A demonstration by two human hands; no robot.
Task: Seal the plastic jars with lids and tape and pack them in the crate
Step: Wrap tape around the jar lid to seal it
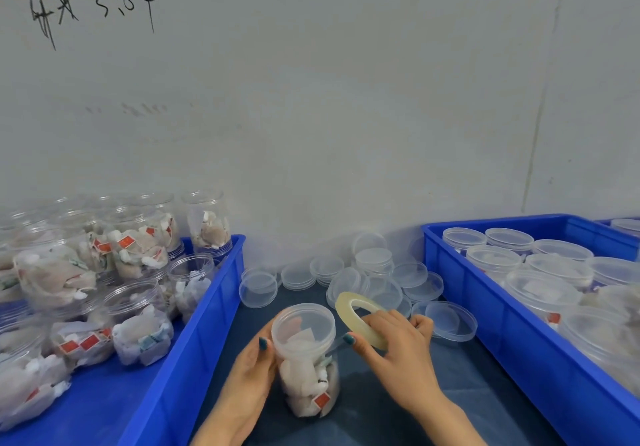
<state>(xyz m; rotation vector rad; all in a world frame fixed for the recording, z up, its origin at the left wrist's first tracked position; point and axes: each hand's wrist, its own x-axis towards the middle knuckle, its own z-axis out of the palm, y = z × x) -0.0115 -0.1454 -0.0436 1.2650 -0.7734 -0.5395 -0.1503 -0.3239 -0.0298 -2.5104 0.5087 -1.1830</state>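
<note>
While the left hand [249, 373] grips the lidded jar [304, 369] upright on the bench [381, 411], the right hand [391, 345] pinches the tape roll [349, 303] beside its lid [303, 324]. Taping looks barely begun. Right crate [467, 289]: capped jars, apparently finished. Left crate [204, 324]: many open jars. Loose lids [374, 262] wait behind, so much of the work seems to remain.

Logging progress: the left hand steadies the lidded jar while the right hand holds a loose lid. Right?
No. In the head view the right hand holds a roll of tape, not a loose lid. The left hand does steady the lidded jar.
</note>
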